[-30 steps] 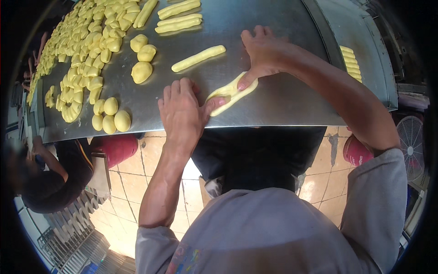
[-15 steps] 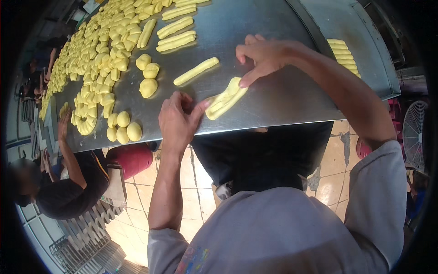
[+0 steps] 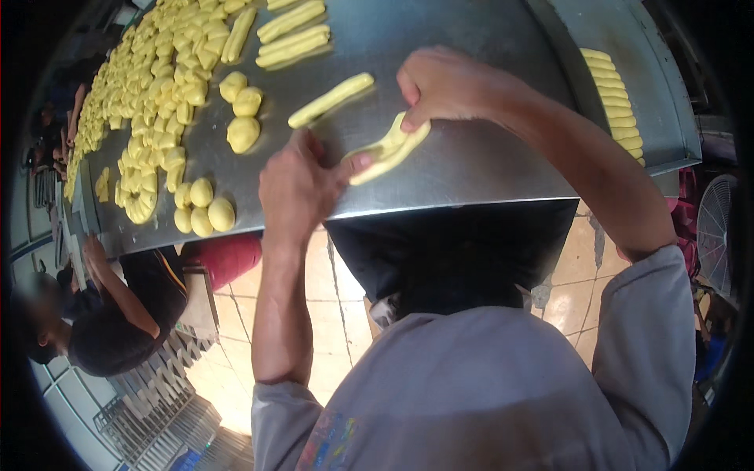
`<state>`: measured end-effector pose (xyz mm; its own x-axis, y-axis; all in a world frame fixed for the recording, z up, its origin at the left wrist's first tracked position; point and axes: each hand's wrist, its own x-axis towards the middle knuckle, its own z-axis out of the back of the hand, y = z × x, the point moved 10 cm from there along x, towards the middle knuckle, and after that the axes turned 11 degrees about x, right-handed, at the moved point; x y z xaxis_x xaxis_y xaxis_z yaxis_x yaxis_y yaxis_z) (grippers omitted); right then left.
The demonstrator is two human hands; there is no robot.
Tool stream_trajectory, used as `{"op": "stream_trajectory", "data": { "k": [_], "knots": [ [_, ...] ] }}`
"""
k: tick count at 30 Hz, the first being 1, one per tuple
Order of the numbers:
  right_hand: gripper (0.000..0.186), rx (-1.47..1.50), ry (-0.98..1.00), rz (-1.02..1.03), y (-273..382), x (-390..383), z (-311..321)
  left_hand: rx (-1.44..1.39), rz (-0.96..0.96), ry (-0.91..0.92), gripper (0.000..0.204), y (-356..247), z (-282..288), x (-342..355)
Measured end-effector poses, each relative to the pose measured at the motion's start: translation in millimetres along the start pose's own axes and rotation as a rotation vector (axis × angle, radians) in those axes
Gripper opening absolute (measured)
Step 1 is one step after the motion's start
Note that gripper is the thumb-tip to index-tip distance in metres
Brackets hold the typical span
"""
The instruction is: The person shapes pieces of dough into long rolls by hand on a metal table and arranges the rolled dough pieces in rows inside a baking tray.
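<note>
A flattened strip of yellow dough [image 3: 390, 151] lies slantwise near the front edge of the steel table [image 3: 479, 169]. My left hand [image 3: 301, 182] has its thumb on the strip's near left end, with the fingers curled beside it. At the far right end, my right hand [image 3: 449, 85] pinches the dough between thumb and bent fingers. Just beyond the strip rests one rolled dough stick [image 3: 331, 100]. More dough sticks [image 3: 294, 45] lie side by side farther back, and round dough balls [image 3: 243, 134] sit to the left.
A large heap of cut dough pieces [image 3: 149, 102] covers the table's left side. Several dough sticks line a metal tray [image 3: 661, 118] at the right. A co-worker [image 3: 118, 330] is at the table's left end, near a red stool [image 3: 228, 261]. A fan [image 3: 716, 228] stands at right.
My right fingers, spread before, have closed down on the strip's far end. That end now looks wider and bent. The co-worker's hand has drawn back from the table.
</note>
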<state>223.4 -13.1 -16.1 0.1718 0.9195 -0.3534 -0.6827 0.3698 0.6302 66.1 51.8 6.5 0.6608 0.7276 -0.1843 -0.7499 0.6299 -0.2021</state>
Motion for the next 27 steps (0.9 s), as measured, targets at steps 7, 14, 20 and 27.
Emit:
{"op": "stream_trajectory", "data": {
  "k": [7,14,20,27],
  "knots": [
    [0.075,-0.300,-0.057,-0.015,-9,7,25,0.053,-0.287,-0.266,0.062,-4,8,1],
    [0.093,-0.398,0.014,-0.297,-10,5,21,0.095,-0.234,-0.268,0.059,-6,4,4],
    [0.103,-0.375,-0.005,-0.233,10,18,-2,0.047,-0.225,-0.253,0.058,-14,8,5],
    [0.094,-0.256,0.102,-0.113,0,13,2,0.018,-0.275,-0.300,0.059,-11,7,6]
  ]
}}
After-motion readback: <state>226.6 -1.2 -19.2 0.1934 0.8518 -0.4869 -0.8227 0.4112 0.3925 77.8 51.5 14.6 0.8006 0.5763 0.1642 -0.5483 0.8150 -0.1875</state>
